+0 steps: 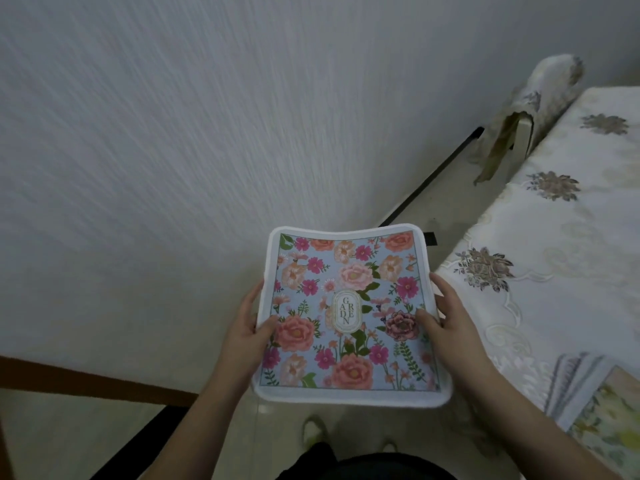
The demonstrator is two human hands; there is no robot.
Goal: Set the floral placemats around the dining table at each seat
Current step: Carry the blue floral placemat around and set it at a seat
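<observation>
I hold a floral placemat [349, 313] flat in front of me, over the floor and left of the table. It has a white border, a light blue ground with pink and orange flowers, and an oval label in the middle. My left hand [251, 325] grips its left edge, thumb on top. My right hand [446, 317] grips its right edge, thumb on top as well. The dining table [561, 258], under a white embroidered cloth, runs along the right. Another placemat [602, 407], with yellow-green flowers, lies on the table's near right corner, cut off by the frame edge.
A chair [530, 112] with a floral fabric cover stands at the table's far end by the wall. A white textured wall [173, 150] fills the left. A brown wooden frame [86, 379] crosses the lower left. My feet [318, 431] are on the tiled floor below.
</observation>
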